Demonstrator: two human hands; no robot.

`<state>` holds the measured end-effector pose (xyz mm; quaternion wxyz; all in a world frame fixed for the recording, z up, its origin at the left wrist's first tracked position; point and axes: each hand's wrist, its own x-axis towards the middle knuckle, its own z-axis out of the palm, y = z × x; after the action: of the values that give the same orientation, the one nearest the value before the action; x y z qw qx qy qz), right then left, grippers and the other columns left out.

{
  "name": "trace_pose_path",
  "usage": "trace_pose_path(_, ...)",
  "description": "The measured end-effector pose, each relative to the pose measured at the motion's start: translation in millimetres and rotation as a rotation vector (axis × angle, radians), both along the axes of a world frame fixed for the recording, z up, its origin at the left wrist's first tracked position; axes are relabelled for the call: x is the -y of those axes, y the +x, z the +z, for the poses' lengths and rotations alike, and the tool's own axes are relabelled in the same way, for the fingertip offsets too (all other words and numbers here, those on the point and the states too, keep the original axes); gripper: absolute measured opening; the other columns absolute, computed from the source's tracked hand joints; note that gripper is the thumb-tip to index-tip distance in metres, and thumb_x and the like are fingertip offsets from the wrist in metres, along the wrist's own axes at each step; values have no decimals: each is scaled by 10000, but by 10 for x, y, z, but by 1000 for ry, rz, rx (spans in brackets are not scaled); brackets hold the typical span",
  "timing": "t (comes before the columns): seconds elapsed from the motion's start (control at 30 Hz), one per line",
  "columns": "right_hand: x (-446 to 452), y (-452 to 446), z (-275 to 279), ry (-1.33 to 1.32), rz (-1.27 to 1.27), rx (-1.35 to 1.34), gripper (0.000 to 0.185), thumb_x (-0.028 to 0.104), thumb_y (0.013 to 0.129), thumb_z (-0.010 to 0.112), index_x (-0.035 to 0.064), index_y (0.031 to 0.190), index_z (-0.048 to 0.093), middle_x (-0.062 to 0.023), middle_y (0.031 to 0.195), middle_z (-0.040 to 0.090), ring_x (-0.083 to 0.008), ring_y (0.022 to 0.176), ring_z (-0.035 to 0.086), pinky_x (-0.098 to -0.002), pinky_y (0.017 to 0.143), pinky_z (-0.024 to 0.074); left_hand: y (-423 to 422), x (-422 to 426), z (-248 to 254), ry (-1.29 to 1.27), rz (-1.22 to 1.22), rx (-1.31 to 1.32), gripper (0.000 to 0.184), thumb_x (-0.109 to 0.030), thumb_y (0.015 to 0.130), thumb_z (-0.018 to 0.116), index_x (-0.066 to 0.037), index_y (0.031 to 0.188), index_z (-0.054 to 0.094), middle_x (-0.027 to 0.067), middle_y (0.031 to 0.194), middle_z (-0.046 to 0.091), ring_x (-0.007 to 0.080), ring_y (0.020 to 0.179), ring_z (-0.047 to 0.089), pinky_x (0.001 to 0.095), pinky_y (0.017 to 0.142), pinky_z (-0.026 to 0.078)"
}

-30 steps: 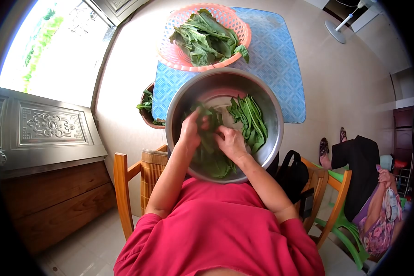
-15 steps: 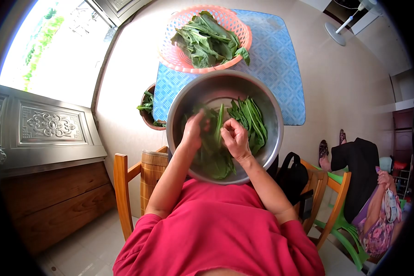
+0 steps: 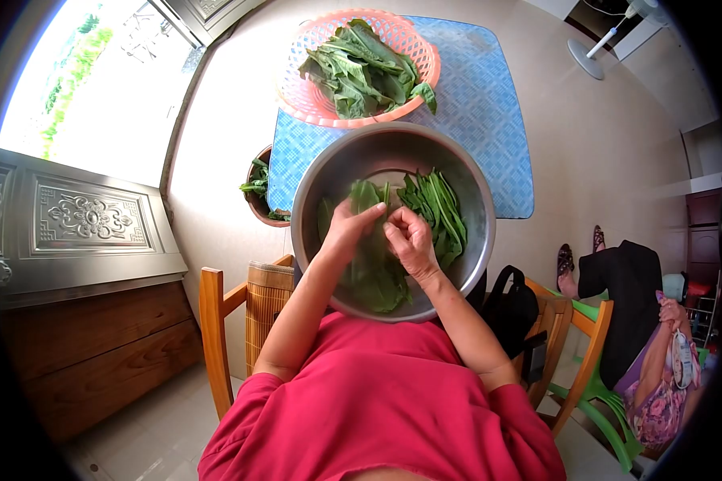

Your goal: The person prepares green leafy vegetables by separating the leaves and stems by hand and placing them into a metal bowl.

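A steel basin (image 3: pixel 311 180) sits at my lap against the table edge, and both my hands are inside its rim. My left hand (image 3: pixel 354 228) is closed on a broad green leaf (image 3: pixel 366 195), thumb pressed on top. Close beside it, my right hand (image 3: pixel 411 243) has its fingers pinched at the same leaf's edge; the exact grip is partly hidden. Narrow green strips (image 3: pixel 435 208) lie in a bunch on the basin's right side. Wide leaves (image 3: pixel 383 293) rest in the near part of the basin, below my hands.
A pink plastic basket (image 3: pixel 297 100) heaped with leafy greens (image 3: pixel 361 68) stands on the blue table (image 3: pixel 489 120). A bin (image 3: pixel 261 210) with leaf scraps is left of the table. Wooden chair parts (image 3: pixel 213 321) flank me. Another person (image 3: pixel 617 276) sits at right.
My left hand has come inward and slightly down toward my right hand, and the leaf it grips now shows clearly. My right hand has hardly moved.
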<state>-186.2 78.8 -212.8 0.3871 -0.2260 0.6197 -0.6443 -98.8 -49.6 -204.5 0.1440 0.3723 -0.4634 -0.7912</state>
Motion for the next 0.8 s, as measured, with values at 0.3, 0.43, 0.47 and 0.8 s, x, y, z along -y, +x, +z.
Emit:
trace_pose_path(0.3,3,-12,-16,25,-64,-36,96,114,869,624,30,856,581,20,752,579,-51,689,516,-222,623,426,23,13,28,13,42,-2,164,-152,800,746,-79,874,620,-40,680,525,63,590,441,239,532,340)
trace_pose_path(0.43,64,35,62,-56,-80,58,124,146,914,635,55,869,564,74,618,476,-1,464,380,-189,409,262,39,31,-14,47,38,-50,152,-162,799,748,-91,838,620,-43,666,516,65,585,436,240,533,337)
trace_pose_path(0.47,65,35,50,-48,-51,37,132,153,912,645,54,869,571,76,620,479,-1,467,378,-190,411,260,36,26,-11,48,45,-37,150,-161,800,746,-93,832,616,-44,663,512,65,582,433,240,531,333)
trace_pose_path(0.8,31,-29,50,49,-37,120,132,166,890,690,44,880,641,52,692,581,-17,592,475,-198,501,358,32,34,-36,65,61,-29,145,-158,808,736,-109,859,610,-50,688,515,62,602,433,242,539,334)
